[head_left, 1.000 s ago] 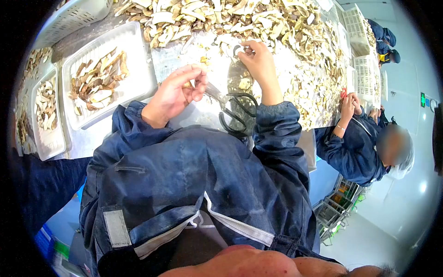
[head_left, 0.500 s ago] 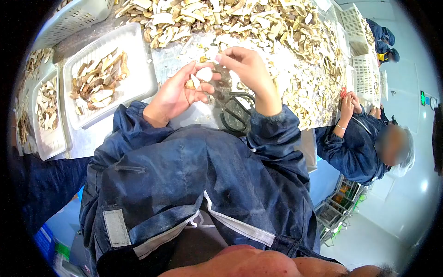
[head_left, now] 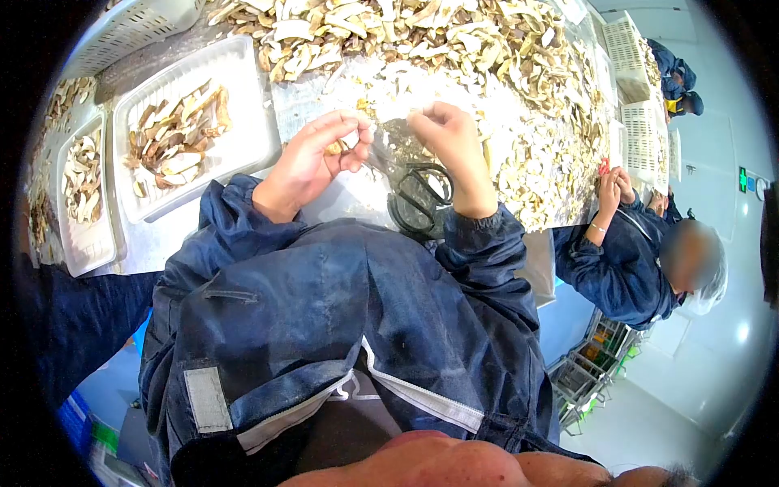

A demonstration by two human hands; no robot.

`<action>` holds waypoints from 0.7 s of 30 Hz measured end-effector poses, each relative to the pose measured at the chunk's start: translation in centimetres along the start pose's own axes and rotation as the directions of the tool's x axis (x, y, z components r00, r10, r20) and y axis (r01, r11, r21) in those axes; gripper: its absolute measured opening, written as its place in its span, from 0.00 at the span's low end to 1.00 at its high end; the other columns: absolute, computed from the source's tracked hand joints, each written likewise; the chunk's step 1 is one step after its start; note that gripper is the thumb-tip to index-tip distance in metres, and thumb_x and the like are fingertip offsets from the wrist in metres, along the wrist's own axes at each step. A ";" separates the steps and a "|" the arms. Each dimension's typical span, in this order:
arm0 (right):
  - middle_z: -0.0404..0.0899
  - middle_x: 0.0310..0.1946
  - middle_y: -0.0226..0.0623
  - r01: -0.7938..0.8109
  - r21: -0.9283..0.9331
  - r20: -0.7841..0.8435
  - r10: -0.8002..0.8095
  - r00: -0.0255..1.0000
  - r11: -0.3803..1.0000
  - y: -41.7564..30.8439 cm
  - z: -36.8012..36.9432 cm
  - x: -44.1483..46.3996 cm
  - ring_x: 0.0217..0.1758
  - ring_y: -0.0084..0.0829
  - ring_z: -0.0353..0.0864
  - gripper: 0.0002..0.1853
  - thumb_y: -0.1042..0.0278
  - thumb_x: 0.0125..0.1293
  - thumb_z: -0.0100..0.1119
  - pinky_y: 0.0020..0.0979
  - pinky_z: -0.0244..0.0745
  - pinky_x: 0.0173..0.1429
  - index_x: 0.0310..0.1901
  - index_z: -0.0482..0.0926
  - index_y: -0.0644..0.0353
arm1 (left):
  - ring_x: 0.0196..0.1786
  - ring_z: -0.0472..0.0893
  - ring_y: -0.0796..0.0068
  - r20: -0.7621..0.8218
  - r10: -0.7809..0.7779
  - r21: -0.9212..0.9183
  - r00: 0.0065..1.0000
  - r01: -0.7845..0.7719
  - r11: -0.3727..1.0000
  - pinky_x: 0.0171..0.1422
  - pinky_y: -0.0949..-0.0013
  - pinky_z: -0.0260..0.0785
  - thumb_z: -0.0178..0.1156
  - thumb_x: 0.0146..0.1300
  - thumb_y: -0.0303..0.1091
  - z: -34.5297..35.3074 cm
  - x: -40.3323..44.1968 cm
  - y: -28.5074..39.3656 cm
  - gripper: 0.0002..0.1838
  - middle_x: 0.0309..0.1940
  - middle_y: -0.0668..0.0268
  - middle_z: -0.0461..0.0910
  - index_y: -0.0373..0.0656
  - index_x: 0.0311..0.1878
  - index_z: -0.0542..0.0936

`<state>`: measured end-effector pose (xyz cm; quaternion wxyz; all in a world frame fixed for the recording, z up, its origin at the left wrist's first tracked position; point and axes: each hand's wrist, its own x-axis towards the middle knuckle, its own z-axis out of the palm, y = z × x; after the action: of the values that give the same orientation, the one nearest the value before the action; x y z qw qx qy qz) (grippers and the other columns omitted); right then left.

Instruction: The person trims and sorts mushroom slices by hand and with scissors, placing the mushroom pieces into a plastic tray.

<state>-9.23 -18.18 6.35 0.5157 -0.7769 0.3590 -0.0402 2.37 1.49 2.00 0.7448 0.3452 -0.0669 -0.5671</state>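
My left hand (head_left: 307, 161) is curled palm-up, its fingers closed round pale mushroom slices (head_left: 350, 140), of which only parts show. To its right my right hand (head_left: 456, 148) hangs over the table, thumb and forefinger pressed together. Glare hides what its fingertips hold, if anything. A pair of scissors with black handles (head_left: 415, 213) lies just below and between the hands; its blades are hard to make out. Dried mushroom slices (head_left: 422, 36) are heaped beyond both hands, with small crumbs and chips scattered around them.
At left stands a white tray (head_left: 258, 122) with brown mushroom slices, and beside it a narrower tray (head_left: 99, 253) with more. White slatted baskets (head_left: 641, 134) stand at the far right. A co-worker (head_left: 621, 260) in blue works along the right table edge.
My left fingers have curled in over the mushroom slices, which showed openly on the palm before. The right hand has moved slightly right and down, away from the left.
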 end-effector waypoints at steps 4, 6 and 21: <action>0.80 0.26 0.25 -0.049 0.236 0.121 0.020 0.992 0.971 -0.2 -0.2 -0.6 0.30 0.15 0.73 0.08 0.67 0.64 0.64 0.17 0.65 0.38 0.36 0.84 0.63 | 0.40 0.79 0.74 0.034 0.019 0.029 0.999 -0.020 0.999 0.40 0.75 0.71 0.52 0.76 0.38 -0.3 0.4 -0.3 0.12 0.41 0.65 0.79 0.40 0.52 0.78; 0.82 0.30 0.27 0.028 0.295 0.145 -0.073 0.987 0.955 -0.7 0.3 -1.5 0.31 0.15 0.75 0.08 0.68 0.65 0.65 0.19 0.68 0.38 0.39 0.84 0.64 | 0.40 0.79 0.73 0.015 0.024 -0.001 1.000 -0.024 1.000 0.42 0.74 0.73 0.50 0.78 0.39 0.4 0.0 -0.1 0.14 0.42 0.65 0.80 0.40 0.54 0.77; 0.84 0.29 0.43 0.298 -0.551 -0.136 -0.437 0.889 0.779 1.2 2.1 6.3 0.31 0.42 0.84 0.11 0.62 0.60 0.67 0.37 0.78 0.39 0.39 0.85 0.60 | 0.35 0.78 0.76 -0.012 -0.081 0.011 0.997 0.081 0.997 0.35 0.74 0.71 0.50 0.77 0.41 0.0 -0.3 0.4 0.12 0.40 0.64 0.79 0.44 0.47 0.77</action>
<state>-4.30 -20.54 2.43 0.2197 -0.9294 0.2599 -0.1431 2.57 1.76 2.30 0.7197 0.3550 -0.0516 -0.5945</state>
